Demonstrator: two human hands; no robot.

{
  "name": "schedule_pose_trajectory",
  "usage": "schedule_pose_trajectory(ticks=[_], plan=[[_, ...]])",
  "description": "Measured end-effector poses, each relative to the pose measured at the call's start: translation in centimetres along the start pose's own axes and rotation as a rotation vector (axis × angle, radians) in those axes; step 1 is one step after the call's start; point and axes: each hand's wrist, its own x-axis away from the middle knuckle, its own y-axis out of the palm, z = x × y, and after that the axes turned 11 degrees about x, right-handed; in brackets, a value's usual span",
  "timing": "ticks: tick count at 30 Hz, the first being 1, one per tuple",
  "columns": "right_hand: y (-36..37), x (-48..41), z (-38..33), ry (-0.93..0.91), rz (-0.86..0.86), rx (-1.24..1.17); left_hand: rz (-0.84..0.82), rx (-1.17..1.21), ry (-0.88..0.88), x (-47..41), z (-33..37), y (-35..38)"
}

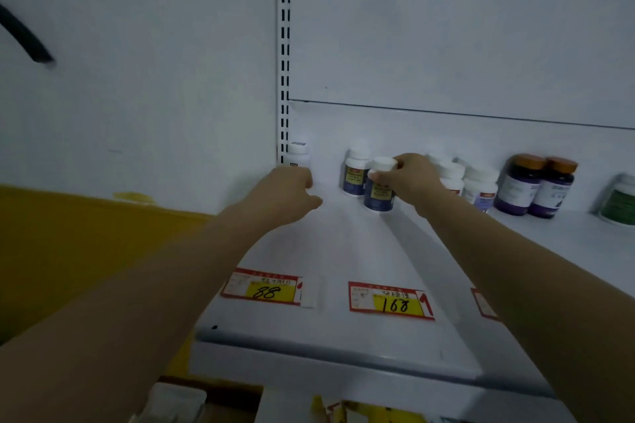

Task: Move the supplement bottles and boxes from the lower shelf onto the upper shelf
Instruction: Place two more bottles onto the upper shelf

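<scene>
White steel runs under both my forearms: the upper shelf (343, 251), its back panel rising behind a row of supplement bottles. My right hand (412, 178) grasps a blue-labelled bottle (379, 192) by its white cap, fingers curled over the top and thumb on the near side. The bottle stands upright on the shelf, towards the back. Just behind it and a little to the left stands a second blue-labelled bottle (355, 175), close enough that the two overlap from where I look.

My left hand (292, 189) reaches to the back left corner, fingers bent and thumb pointing right. A small white bottle (298, 154) stands there against the slotted upright (284, 45), its lower part hidden behind my knuckles. I cannot tell whether I am holding it or only close to it.

Past my right wrist stand two white-capped bottles (479, 187), partly covered by the hand. Further right, two dark purple bottles with orange caps (520, 185) stand side by side, touching, and a green-labelled bottle (620, 203) is cut off at the edge.

Along the shelf front lie red and yellow price tags, one marked 88 (264, 288) and one marked 168 (390, 300), well apart. Below the shelf's front lip, a pale box (171, 402) shows blurred on the lower level. A yellow wall band (68, 251) fills the left.
</scene>
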Motion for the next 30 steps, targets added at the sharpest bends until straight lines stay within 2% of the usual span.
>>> schedule_pose_trajectory(ticks=[6,16,26,30], plan=[[0.7,-2.8,-0.1,0.080,0.052,0.140,-0.045,0.000,0.043,-2.7,-0.8,1.5],[1.0,-4.1,0.5,0.022,0.058,0.149,-0.064,-0.041,0.019,-4.1,-0.1,2.6],[-1.1,0.4,0.8,-0.058,-0.087,0.300,-0.103,-0.098,-0.043,0.1,2.0,1.8],[-3.7,5.3,0.6,-0.171,-0.175,0.522,-0.136,-0.133,-0.020,3.5,3.9,0.9]])
